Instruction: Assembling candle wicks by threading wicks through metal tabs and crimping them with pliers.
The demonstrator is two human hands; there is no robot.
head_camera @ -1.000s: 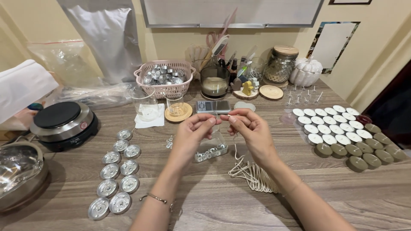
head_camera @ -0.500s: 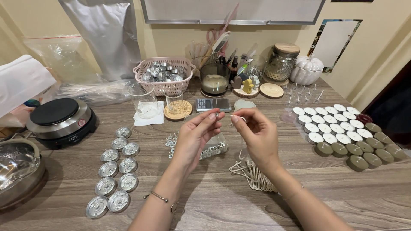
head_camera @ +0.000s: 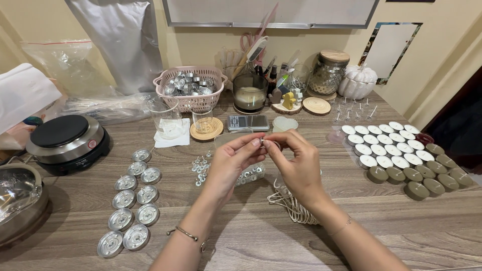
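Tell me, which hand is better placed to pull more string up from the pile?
Probably the right hand. The coil of cream wick string lies on the table directly beneath it, and the strand seems to run up into its fingers. The left hand pinches a small silver metal tab.

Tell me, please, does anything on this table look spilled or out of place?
Yes: a few small metal wick tabs lie loose on the wooden table, beside the clear container holding the rest, below the left hand.
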